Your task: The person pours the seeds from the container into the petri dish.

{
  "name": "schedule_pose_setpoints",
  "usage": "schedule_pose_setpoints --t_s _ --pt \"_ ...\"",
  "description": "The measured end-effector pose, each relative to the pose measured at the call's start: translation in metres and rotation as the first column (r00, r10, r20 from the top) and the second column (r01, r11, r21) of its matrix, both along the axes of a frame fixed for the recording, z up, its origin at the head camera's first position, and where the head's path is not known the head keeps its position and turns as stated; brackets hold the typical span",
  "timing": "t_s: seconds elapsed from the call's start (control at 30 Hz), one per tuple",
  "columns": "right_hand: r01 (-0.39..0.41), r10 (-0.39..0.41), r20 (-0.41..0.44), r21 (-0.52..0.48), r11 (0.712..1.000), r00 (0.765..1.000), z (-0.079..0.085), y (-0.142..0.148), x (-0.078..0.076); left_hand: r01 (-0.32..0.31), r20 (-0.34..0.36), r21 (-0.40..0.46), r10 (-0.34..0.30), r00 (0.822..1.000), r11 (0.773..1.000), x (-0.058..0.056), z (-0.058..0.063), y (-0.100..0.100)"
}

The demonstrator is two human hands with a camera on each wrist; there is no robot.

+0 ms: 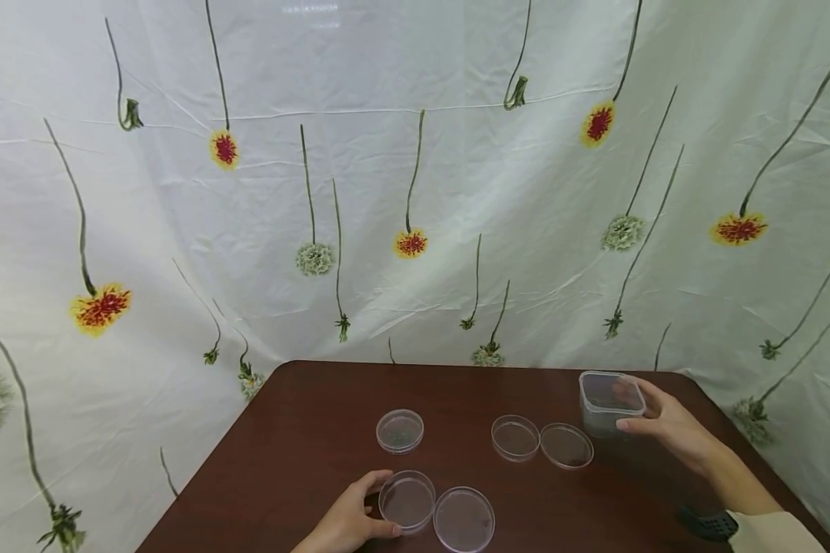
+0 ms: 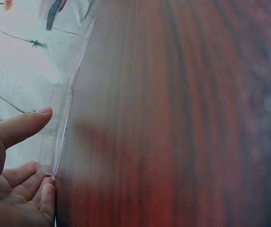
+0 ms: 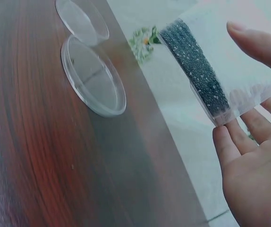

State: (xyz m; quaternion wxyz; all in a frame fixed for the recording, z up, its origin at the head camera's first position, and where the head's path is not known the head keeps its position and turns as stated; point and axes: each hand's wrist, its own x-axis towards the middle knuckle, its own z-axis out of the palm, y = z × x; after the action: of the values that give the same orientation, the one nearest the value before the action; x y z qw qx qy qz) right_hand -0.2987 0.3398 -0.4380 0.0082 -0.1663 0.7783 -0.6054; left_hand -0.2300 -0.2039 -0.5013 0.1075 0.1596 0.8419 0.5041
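Observation:
My right hand (image 1: pixel 671 426) holds a clear, squarish plastic container (image 1: pixel 610 415) at the table's right side, thumb on one side and fingers on the other. In the right wrist view a layer of small dark grains (image 3: pixel 197 71) lies along the container's bottom, which appears raised off the table. At the front, my left hand (image 1: pixel 349 514) grips a clear petri dish (image 1: pixel 406 499) by its rim between thumb and fingers; it rests on the table. Touching or nearly touching it on the right lies another round clear dish piece (image 1: pixel 464 520).
Behind the left hand's dish stands another petri dish (image 1: pixel 400 431). Two more round clear pieces, one (image 1: pixel 515 438) and its neighbour (image 1: pixel 566 446), lie side by side left of the container. The dark brown table (image 1: pixel 304 430) meets a flower-printed white cloth (image 1: pixel 360 307) behind.

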Motion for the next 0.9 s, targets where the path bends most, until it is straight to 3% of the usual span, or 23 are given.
schedule_pose_setpoints --t_s 0.57,0.9 --pt "-0.050 0.050 -0.029 0.010 0.999 0.998 0.014 -0.049 -0.007 -0.007 0.001 0.032 0.007 1.000 0.999 0.005 0.007 0.002" --pt "-0.131 0.131 -0.023 -0.017 0.991 0.991 0.020 -0.084 -0.005 -0.003 -0.005 0.029 0.003 1.000 1.000 0.005 0.006 0.001"
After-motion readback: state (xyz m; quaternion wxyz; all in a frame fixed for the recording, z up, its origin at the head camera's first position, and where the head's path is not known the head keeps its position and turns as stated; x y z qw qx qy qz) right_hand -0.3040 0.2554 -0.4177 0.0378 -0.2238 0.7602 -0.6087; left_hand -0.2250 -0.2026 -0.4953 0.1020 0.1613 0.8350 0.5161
